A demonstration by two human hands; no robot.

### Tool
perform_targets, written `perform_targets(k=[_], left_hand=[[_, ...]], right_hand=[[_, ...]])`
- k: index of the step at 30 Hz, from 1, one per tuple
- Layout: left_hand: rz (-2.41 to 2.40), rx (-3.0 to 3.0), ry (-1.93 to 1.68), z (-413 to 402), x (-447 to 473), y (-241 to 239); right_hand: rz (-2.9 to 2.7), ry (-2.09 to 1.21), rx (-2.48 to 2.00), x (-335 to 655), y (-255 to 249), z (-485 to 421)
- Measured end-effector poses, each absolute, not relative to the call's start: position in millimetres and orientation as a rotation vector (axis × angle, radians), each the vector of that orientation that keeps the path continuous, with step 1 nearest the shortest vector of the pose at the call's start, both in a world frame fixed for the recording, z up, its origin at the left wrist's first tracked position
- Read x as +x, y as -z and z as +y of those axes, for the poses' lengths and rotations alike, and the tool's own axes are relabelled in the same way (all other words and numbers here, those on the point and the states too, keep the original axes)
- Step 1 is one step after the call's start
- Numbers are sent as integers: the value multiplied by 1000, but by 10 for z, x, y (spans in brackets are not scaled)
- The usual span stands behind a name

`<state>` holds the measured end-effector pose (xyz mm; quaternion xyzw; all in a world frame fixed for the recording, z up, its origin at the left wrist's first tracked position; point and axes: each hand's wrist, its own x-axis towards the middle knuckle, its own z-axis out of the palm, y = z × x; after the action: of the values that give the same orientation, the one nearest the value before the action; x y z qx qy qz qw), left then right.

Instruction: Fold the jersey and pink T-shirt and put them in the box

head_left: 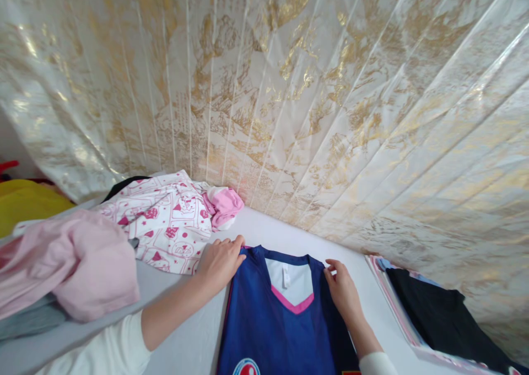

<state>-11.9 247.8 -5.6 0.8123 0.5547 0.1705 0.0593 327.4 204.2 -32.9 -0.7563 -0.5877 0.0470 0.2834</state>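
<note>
A navy blue V-neck jersey (285,331) lies flat before me, with pink neck trim, a white inside back with a label and a round badge low on its left. Its bottom runs out of view. My left hand (223,259) grips the jersey's left shoulder corner, fingers bent over the edge. At the opposite shoulder, my right hand (341,289) has its fingers closed on the cloth beside the collar. The sides of the jersey look folded inward.
On the left lie a loose pink garment (95,270), a white garment with pink prints (173,221) and a yellow cloth (28,201). A folded stack with a black garment (433,309) on top sits at right. A gold-patterned curtain (264,88) hangs behind the white surface (185,320).
</note>
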Motion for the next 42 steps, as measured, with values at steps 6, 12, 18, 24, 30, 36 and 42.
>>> perform_targets(k=[6, 12, 18, 24, 30, 36, 42], left_hand=[[1695, 2515, -629, 2432, -128, 73], [1468, 2648, -669, 1973, 151, 218], [1454, 2656, -568, 1825, 285, 425], [1467, 2689, -591, 1958, 203, 388], [1877, 2486, -751, 1771, -3, 526], [1903, 2373, -759, 1629, -22, 501], [1598, 2096, -995, 1576, -27, 533]], right_hand=[[-1899, 44, -1860, 2985, 452, 1775], [-2110, 65, -1965, 2746, 573, 1665], [-1875, -212, -1873, 2688, 485, 1739], [-1594, -411, -1816, 3089, 279, 1593], [-1531, -423, -2024, 3388, 248, 1066], [-1530, -301, -2205, 3002, 247, 1270], [-1494, -449, -2175, 2963, 144, 1373]])
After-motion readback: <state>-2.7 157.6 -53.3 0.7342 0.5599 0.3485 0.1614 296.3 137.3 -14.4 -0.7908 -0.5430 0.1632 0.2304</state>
